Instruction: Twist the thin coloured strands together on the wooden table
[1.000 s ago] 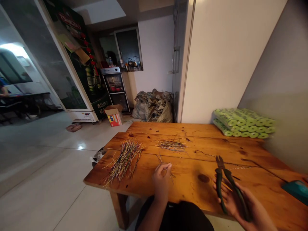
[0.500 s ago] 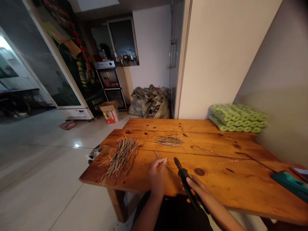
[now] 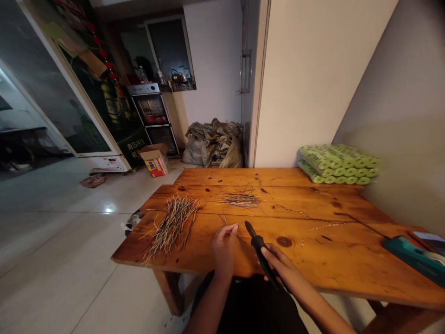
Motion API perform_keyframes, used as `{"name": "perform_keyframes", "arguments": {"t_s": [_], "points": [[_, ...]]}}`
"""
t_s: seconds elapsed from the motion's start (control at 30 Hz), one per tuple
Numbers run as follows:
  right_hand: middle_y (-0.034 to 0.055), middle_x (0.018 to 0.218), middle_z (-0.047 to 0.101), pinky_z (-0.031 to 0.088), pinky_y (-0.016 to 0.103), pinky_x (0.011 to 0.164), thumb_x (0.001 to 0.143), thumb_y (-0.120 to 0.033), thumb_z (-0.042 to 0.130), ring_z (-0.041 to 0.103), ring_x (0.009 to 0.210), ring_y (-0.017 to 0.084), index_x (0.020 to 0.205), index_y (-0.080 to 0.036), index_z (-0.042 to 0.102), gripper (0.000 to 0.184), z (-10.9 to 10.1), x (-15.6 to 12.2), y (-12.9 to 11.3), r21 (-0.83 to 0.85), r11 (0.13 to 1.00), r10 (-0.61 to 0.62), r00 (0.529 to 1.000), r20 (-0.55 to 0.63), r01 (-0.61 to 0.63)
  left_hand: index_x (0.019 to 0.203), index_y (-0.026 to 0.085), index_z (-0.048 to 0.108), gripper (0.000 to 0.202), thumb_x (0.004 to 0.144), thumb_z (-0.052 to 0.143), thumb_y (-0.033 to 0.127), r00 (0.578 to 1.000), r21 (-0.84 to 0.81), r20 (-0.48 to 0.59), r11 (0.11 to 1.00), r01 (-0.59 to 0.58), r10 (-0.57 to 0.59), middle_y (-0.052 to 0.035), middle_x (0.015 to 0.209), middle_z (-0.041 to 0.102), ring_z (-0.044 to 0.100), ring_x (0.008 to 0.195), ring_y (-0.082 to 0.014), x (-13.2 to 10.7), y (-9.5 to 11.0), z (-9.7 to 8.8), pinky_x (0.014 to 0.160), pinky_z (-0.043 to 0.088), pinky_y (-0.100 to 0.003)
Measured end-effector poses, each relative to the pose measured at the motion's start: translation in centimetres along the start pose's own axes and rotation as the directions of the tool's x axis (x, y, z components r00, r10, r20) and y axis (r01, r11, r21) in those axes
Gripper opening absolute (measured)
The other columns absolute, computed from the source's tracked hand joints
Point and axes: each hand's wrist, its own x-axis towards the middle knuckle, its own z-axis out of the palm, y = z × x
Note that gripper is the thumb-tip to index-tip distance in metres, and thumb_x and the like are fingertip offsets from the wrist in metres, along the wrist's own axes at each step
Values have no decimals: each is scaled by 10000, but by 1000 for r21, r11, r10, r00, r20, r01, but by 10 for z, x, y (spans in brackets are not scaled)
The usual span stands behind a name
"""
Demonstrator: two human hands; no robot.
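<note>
My left hand [image 3: 224, 243] is closed in a pinch over the wooden table [image 3: 295, 264]. Thin wires [image 3: 222, 219] stick out past its fingers; their ends are too fine to follow. In my right hand [image 3: 278, 260] is a pair of pliers [image 3: 259, 243] with dark green-black handles, its jaws pointing up and left, a short gap from the left fingertips. Left of my hands lies a big loose bundle of coloured wires [image 3: 172, 225]. A smaller pile of wires [image 3: 241, 199] rests farther back, beyond the left hand.
A twisted cord [image 3: 302, 215] and small pale bits lie to the right. On the table's right end are a teal tool-like object [image 3: 413, 255] and a stack of green-wrapped rolls [image 3: 339, 164]. Sacks [image 3: 213, 144] and an open carton [image 3: 155, 160] stand on the floor behind.
The view has shifted slightly. The pliers stay in my right hand, their handles looking a little closer together. My left hand keeps its pinch.
</note>
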Motion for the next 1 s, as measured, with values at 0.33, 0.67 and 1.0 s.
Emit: {"name": "perform_keyframes", "arguments": {"t_s": [0.33, 0.67, 1.0], "points": [[28, 791, 587, 436, 214, 434, 757, -549, 486, 607, 761, 200, 849, -186, 518, 376, 3, 7, 5, -3, 998, -60, 998, -22, 59, 813, 178, 689, 200, 748, 571, 326, 1000, 32, 14, 999, -29, 28, -45, 830, 694, 623, 797, -175, -2, 1, 0, 773, 471, -289], [-13, 666, 524, 389, 206, 365, 763, -548, 465, 539, 563, 140, 793, -192, 481, 358, 11, 8, 5, -24, 994, -106, 992, -65, 104, 804, 160, 671, 216, 755, 562, 339, 998, 31, 58, 999, 20, -22, -61, 826, 686, 619, 811, -182, -1, 1, 0, 789, 459, -304], [25, 659, 600, 469, 310, 584, 714, -588, 478, 595, 659, 214, 782, -179, 554, 421, -4, 32, 15, -165, 971, -207, 956, -208, 174, 1147, 191, 502, 667, 566, 739, 418, 687, -196, 671, 827, 527, -279, -103, 1084, 612, 609, 927, -199, -34, -8, 11, 836, 448, -330]]}}
